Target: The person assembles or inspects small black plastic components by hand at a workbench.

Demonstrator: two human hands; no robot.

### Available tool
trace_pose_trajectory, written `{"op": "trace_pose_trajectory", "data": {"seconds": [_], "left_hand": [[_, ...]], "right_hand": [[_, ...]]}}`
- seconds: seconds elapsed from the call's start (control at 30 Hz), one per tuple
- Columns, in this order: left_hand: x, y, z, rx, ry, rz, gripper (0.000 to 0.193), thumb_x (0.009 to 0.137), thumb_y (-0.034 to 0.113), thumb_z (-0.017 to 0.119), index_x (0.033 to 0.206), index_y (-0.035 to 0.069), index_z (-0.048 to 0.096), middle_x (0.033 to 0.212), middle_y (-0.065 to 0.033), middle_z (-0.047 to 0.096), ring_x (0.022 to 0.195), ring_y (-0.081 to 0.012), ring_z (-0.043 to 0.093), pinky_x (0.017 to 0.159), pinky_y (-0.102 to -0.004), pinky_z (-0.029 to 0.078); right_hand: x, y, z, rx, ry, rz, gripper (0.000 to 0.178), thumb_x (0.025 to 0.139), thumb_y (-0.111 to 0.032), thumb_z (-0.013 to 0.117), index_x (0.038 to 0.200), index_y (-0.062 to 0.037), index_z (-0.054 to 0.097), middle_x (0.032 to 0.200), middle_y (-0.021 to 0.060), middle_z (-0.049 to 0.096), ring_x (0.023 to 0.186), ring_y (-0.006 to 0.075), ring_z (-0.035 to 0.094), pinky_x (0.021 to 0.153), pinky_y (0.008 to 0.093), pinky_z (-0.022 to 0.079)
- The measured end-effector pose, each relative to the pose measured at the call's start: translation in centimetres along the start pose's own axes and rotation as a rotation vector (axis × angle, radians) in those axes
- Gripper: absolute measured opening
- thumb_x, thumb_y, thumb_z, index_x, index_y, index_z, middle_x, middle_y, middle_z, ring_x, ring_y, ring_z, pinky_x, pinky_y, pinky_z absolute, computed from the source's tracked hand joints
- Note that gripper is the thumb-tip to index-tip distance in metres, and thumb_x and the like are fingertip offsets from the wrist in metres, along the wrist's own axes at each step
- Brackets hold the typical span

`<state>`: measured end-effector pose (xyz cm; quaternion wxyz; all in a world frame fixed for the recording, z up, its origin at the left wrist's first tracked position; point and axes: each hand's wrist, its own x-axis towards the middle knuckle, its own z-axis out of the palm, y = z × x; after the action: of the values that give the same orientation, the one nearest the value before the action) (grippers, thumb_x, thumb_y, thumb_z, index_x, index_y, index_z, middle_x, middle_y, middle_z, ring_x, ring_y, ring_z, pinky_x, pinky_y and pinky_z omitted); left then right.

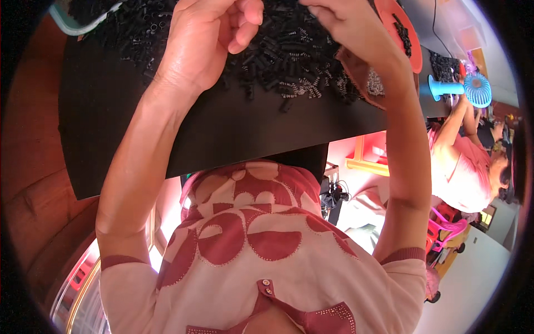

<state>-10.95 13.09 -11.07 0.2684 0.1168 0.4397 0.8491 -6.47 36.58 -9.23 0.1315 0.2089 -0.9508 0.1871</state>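
Both hands are at the top edge of the view, above a spread of small black tubular parts (261, 61). My left hand (214, 36) is closed with curled fingers; its thumb and pinch lie past the picture's edge. My right hand (347, 25) is cut off by the same edge, its visible fingers bent inward. What either hand holds, if anything, is hidden. Small metal springs (303, 88) lie in a cluster among the black parts below the hands. Beside my right wrist, a brown container (354, 65) has more springs in it.
The black tabletop (233, 131) ends in front of my body. An orange-red basin (414, 58) with black pieces stands at the right, a pale green-rimmed tray (72, 28) at the upper left. A blue fan (477, 90) and another person in pink (467, 172) are farther right.
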Motion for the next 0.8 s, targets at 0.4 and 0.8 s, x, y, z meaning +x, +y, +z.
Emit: {"op": "trace_pose_trajectory", "data": {"seconds": [0.4,0.8], "left_hand": [[0.3,-0.7,-0.2,0.002,-0.029,0.012,0.026,0.106,0.024,0.058,0.09,0.006,0.066,0.068,-0.004,0.063,0.047,-0.013,0.051,0.041,-0.0241,0.033],[0.2,-0.3,-0.1,0.013,0.001,0.003,0.025,0.106,0.024,0.058,0.09,0.006,0.066,0.068,-0.0033,0.063,0.048,-0.0124,0.051,0.041,-0.0237,0.033]], "right_hand": [[0.0,1.1,0.7,-0.012,0.047,-0.06,0.012,0.088,-0.002,0.063,0.097,0.0002,0.069,0.09,0.0191,0.066,0.088,0.0383,0.065,0.077,0.0434,0.053],[3.9,-1.3,0.6,-0.352,-0.327,0.133,0.013,0.087,-0.012,0.064,0.089,0.0008,0.067,0.095,0.0239,0.068,0.094,0.0454,0.065,0.08,0.0522,0.053]]}}
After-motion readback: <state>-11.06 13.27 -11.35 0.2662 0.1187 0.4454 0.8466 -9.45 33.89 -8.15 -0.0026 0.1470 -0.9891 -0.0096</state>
